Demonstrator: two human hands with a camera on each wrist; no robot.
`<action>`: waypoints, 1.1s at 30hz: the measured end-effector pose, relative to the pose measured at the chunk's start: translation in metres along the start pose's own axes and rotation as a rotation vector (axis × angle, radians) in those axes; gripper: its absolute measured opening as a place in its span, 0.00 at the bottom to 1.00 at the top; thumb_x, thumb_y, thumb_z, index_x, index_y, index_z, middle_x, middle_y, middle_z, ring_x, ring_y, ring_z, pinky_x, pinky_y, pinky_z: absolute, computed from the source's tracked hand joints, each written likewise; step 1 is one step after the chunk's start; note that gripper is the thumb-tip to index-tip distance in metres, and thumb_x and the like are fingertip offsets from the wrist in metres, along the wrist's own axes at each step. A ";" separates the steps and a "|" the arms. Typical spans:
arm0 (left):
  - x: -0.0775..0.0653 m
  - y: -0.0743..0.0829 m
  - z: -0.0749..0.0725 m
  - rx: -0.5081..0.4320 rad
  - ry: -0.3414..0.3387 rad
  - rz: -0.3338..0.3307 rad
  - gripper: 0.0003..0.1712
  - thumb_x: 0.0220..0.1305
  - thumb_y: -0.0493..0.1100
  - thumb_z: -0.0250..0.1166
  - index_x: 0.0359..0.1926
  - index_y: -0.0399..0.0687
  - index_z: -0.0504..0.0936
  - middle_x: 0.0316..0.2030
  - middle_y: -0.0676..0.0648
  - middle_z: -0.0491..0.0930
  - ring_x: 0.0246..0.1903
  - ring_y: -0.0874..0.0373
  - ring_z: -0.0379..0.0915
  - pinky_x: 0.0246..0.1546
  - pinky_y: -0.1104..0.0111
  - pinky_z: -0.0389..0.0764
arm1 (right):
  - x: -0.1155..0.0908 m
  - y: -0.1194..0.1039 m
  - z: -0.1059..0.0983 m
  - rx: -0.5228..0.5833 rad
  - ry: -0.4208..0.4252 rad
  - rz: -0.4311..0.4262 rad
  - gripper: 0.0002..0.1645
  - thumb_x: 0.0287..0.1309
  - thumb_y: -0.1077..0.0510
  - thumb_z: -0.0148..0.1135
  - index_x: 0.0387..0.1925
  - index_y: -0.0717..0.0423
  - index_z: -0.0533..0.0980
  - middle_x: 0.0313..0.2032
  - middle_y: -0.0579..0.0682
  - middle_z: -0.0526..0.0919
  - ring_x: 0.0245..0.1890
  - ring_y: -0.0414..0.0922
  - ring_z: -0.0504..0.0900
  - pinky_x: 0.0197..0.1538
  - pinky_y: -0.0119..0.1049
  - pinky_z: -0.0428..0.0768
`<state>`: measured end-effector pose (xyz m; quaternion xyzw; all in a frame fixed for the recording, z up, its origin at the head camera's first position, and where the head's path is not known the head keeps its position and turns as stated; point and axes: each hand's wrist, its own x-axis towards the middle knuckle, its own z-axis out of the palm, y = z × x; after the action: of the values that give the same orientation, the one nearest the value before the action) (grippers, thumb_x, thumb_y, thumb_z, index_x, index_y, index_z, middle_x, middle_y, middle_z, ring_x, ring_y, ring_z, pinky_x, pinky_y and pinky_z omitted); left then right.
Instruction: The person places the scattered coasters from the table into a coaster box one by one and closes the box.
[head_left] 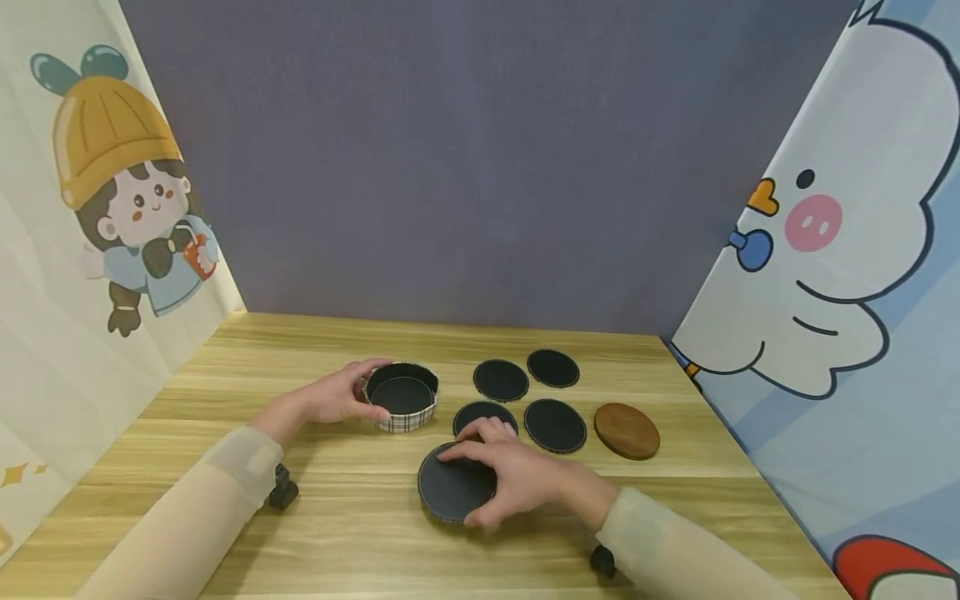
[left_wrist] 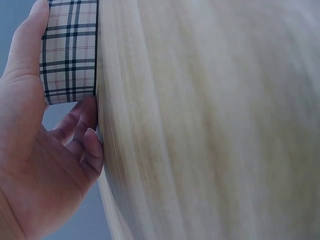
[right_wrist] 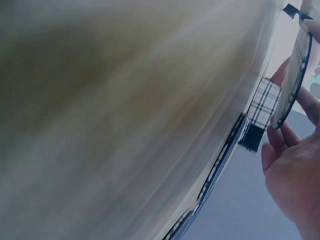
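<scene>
My left hand (head_left: 336, 397) grips a round coaster holder (head_left: 407, 422) by its left side, thumb at the front and fingers at the back. The holder has a black lining, a plaid outer wall and a gap at its right; its dark floor shows. In the left wrist view the plaid wall (left_wrist: 70, 52) stands upright on the table. My right hand (head_left: 525, 473) pinches a round black coaster (head_left: 454, 485) by its edges, in front of the holder and to its right. The right wrist view shows this coaster (right_wrist: 296, 72) lifted off the table, its plaid underside visible.
Several black coasters (head_left: 555, 426) lie flat right of the holder, one partly hidden behind my right hand. A round brown wooden disc (head_left: 627, 431) lies at their right. A grey panel (head_left: 465, 167) closes off the table's back, with printed cloths at both sides.
</scene>
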<state>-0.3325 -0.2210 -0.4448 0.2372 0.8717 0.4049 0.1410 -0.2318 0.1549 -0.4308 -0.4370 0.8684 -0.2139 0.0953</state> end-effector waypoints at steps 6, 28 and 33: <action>0.000 0.000 0.000 -0.004 -0.001 -0.004 0.63 0.65 0.53 0.83 0.88 0.47 0.52 0.73 0.24 0.65 0.55 0.45 0.82 0.54 0.59 0.83 | 0.000 0.010 -0.008 0.023 0.025 0.066 0.50 0.50 0.36 0.82 0.76 0.19 0.72 0.72 0.43 0.68 0.72 0.47 0.63 0.71 0.56 0.69; -0.003 0.004 0.001 0.036 0.018 -0.018 0.64 0.64 0.55 0.83 0.88 0.47 0.53 0.74 0.24 0.63 0.54 0.45 0.81 0.58 0.51 0.83 | -0.001 0.039 -0.027 0.016 0.104 0.202 0.48 0.54 0.35 0.80 0.76 0.22 0.73 0.72 0.43 0.68 0.74 0.50 0.62 0.73 0.62 0.65; -0.004 0.006 0.000 0.018 0.009 -0.019 0.64 0.64 0.54 0.83 0.88 0.46 0.53 0.74 0.23 0.64 0.53 0.45 0.81 0.55 0.55 0.84 | 0.001 0.047 -0.029 -0.003 0.117 0.201 0.47 0.56 0.35 0.80 0.77 0.26 0.73 0.71 0.46 0.68 0.75 0.53 0.63 0.75 0.65 0.62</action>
<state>-0.3273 -0.2201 -0.4402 0.2283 0.8781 0.3968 0.1389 -0.2771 0.1872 -0.4264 -0.3344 0.9123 -0.2273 0.0649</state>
